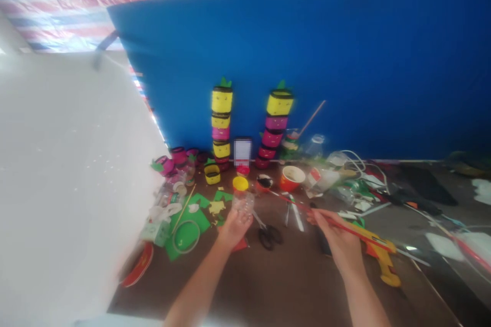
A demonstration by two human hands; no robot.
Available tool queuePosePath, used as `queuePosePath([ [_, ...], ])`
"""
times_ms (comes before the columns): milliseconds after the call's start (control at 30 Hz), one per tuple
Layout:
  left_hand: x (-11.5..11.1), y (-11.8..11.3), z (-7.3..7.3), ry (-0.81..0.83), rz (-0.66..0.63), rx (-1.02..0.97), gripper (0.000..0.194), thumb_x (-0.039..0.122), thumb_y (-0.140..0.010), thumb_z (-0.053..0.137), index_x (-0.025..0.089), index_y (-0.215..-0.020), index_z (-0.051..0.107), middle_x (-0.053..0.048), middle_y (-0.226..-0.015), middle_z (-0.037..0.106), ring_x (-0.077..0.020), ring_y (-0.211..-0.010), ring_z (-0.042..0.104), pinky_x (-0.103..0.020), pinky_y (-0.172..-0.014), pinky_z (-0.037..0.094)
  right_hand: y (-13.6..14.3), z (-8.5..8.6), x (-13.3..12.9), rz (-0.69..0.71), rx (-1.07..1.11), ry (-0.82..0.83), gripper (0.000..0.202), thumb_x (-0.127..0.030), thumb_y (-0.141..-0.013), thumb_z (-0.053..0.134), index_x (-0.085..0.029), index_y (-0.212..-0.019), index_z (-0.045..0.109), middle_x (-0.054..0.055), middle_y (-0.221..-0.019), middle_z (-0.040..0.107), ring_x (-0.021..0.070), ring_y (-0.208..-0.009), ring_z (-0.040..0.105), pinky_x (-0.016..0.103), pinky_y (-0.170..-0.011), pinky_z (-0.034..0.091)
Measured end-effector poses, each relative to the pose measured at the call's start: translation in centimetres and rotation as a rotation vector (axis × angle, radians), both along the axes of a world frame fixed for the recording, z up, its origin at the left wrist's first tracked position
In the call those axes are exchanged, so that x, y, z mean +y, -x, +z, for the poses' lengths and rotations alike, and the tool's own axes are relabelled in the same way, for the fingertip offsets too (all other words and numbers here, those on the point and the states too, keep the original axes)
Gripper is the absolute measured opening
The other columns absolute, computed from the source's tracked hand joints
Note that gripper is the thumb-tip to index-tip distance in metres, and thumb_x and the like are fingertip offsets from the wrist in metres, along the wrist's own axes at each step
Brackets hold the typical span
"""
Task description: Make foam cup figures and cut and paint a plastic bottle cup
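Observation:
My left hand (233, 226) is closed around a clear plastic piece (245, 201), which looks like a cut bottle bottom. In my right hand (339, 237) is a paintbrush with a long red handle (297, 203). Its tip points left towards a small cup of dark paint (264, 182); whether it touches the paint is too blurred to tell. A yellow cup (240, 184) stands just beyond the clear piece. Black-handled scissors (269, 236) lie between my hands. A yellow glue gun (383, 260) rests beside my right hand, partly behind the brush handle.
Two stacks of yellow and pink painted cups (221, 121) (272, 138) stand against the blue board (307, 46). Green sheets (197, 225) and a tape roll (186, 236) lie left. A red paper tub (292, 179), plastic bottles (316, 147) and cables (383, 176) crowd the back right.

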State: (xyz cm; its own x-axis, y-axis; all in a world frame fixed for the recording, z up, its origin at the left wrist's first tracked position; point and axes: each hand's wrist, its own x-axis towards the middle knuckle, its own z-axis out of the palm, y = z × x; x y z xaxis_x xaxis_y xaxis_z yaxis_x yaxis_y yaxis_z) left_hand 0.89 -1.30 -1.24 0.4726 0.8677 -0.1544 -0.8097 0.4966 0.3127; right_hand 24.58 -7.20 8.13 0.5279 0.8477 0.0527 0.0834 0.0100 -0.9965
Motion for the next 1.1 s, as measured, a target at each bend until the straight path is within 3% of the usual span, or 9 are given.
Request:
queuePosePath([
  [133, 0.2, 0.0, 0.2, 0.010, -0.010, -0.023, 0.034, 0.021, -0.089, 0.036, 0.019, -0.116, 0.057, -0.009, -0.122, 0.059, -0.0167, -0.109, 0.056, -0.034, -0.102, 0.032, 0.9, 1.4, 1.0, -0.010, -0.043, -0.007, 0.033, -0.045, -0.058, 0.075, -0.019, -0.078, 0.069, 0.004, -0.070, 0.071, 0.0195, -0.067, 0.067, 0.032, -0.070, 0.053],
  [267, 0.4, 0.1, 0.7, 0.036, -0.019, -0.062, 0.035, 0.026, -0.089, 0.035, 0.017, -0.112, 0.060, -0.009, -0.115, 0.063, -0.0179, -0.105, 0.058, -0.034, -0.098, 0.035, 1.3, 1.8, 2.1, 0.023, 0.031, -0.054, 0.036, -0.046, -0.058, 0.074, -0.020, -0.082, 0.071, 0.004, -0.074, 0.072, 0.0189, -0.068, 0.067, 0.033, -0.072, 0.054],
  [500, 0.2, 0.2, 1.7, 0.079, 0.026, -0.117, 0.030, 0.027, -0.086, 0.042, 0.013, -0.097, 0.066, -0.009, -0.103, 0.068, -0.0192, -0.098, 0.061, -0.034, -0.098, 0.036, 1.3, 0.1, 2.4, 0.034, 0.011, -0.053, 0.034, -0.044, -0.061, 0.074, -0.019, -0.084, 0.071, 0.005, -0.078, 0.072, 0.0194, -0.072, 0.067, 0.034, -0.075, 0.053],
  [800, 0.1, 0.4, 2.1, 0.116, 0.005, -0.114, 0.028, 0.032, -0.082, 0.052, 0.012, -0.096, 0.065, -0.009, -0.101, 0.068, -0.0206, -0.096, 0.061, -0.034, -0.091, 0.041, 0.8, -2.5, 1.1, -0.032, 0.068, -0.135, 0.026, -0.039, -0.067, 0.071, -0.019, -0.082, 0.070, 0.004, -0.074, 0.071, 0.0184, -0.067, 0.066, 0.033, -0.067, 0.054],
  [1000, 0.1, 0.3, 2.2, 0.112, 0.026, -0.100, 0.028, 0.031, -0.084, 0.049, 0.013, -0.097, 0.065, -0.009, -0.101, 0.068, -0.0192, -0.097, 0.061, -0.034, -0.094, 0.040, 1.4, -2.3, 0.2, -0.074, 0.251, -0.147, 0.028, -0.039, -0.060, 0.076, -0.017, -0.076, 0.070, 0.004, -0.067, 0.069, 0.0170, -0.060, 0.064, 0.030, -0.059, 0.053],
  [1100, 0.2, 0.3, 2.0, 0.079, 0.034, -0.081, 0.028, 0.029, -0.084, 0.046, 0.013, -0.100, 0.065, -0.009, -0.104, 0.067, -0.0182, -0.099, 0.060, -0.034, -0.098, 0.038, 1.8, -2.1, -0.3, -0.047, 0.259, -0.189, 0.030, -0.043, -0.063, 0.073, -0.017, -0.078, 0.070, 0.006, -0.068, 0.069, 0.0180, -0.061, 0.064, 0.032, -0.059, 0.054],
])
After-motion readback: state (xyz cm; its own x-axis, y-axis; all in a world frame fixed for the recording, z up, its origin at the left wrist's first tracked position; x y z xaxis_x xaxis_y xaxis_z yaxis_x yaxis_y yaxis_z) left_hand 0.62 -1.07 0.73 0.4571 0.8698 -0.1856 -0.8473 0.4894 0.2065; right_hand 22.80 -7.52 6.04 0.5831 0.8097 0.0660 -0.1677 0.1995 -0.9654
